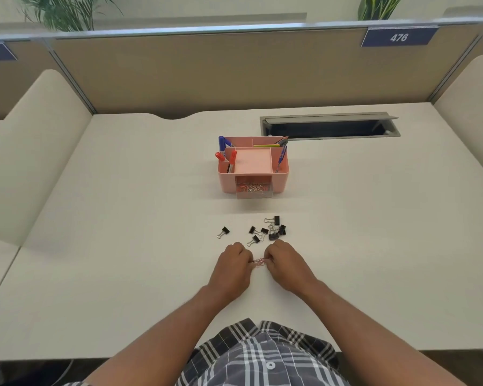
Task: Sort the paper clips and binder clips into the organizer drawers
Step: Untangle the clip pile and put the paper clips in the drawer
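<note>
Near the desk's (pixel 123 246) front edge, both hands meet over a small bunch of paper clips (pixel 258 261). The left hand (pixel 232 267) and the right hand (pixel 283 264) each have fingers curled in on the bunch, pinching it from either side, knuckles up; how many clips they hold is too small to tell. The clips look pink and white, thin wire, lying between the fingertips just above or on the desk.

Just beyond the hands lie the binder clips (pixel 273 229), black with silver wire handles. Most sit in a loose cluster to the right, some touching; one lone clip (pixel 223 232) lies apart to the left.

Farther off stands the pink organizer (pixel 279 179), pens upright in its top compartments. Its clear drawer (pixel 253 190) is pulled out toward the person and already holds a heap of paper clips, so that sort seems well along, while the binder clips look untouched.

Paper clips are very light, springy and apt to tangle and slip, so a bunch is probably best gathered from both sides and carried cupped, not pinched by one wire. Binder clips are stiffer and a little heavier; the black body gives a firm hold, whereas the wire handles swing and would let a clip dangle. None of this is fragile; the likely trouble is stray clips dropping on the way to the drawer.
</note>
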